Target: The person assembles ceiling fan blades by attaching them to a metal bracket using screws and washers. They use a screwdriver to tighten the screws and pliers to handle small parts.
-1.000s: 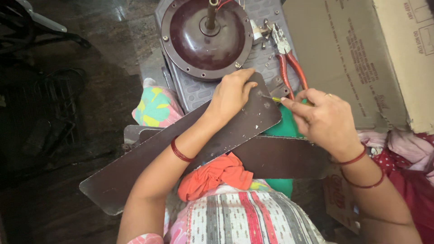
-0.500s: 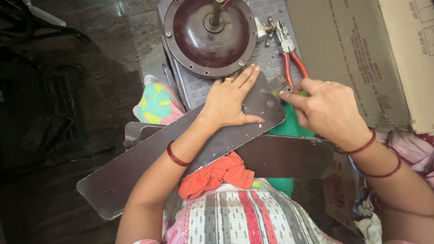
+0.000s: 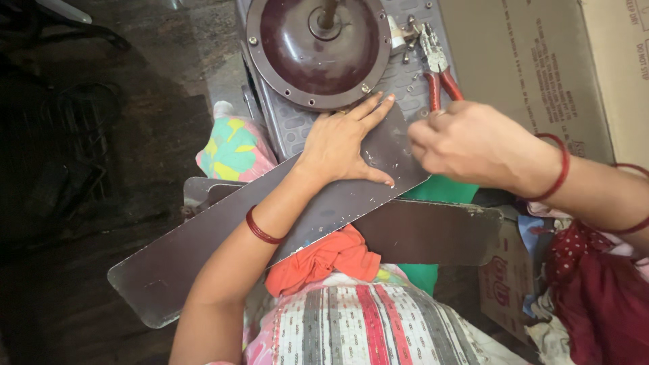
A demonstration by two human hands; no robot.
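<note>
From up here I see my left hand [image 3: 348,142] spread flat, fingers open and pressed palm-down on the near end of a long brown fan blade [image 3: 270,223]. The blade lies across my lap on a slant: its long axis runs from the lower left, where the rounded tip hangs out over the dark floor [image 3: 81,203], up to the right, where the squared end reaches just under the round maroon fan motor [image 3: 318,51]. That squared end is the part both hands are at.

My right hand [image 3: 473,145] comes in from the right, fingers curled shut as if pinching something small at the blade's end corner; I cannot tell what, if anything, sits between the fingertips. It is touching or just over the blade's edge, just beside the left thumb. Of the two, the left hand lies squarely on the blade and the right only meets its corner.

A second blade [image 3: 433,233] lies beneath the first, sticking out to the right. Red-handled pliers [image 3: 438,71] rest on the grey ribbed tray [image 3: 284,128] just beyond my right knuckles, beside the motor. A cardboard box [image 3: 527,74] stands to the right.
</note>
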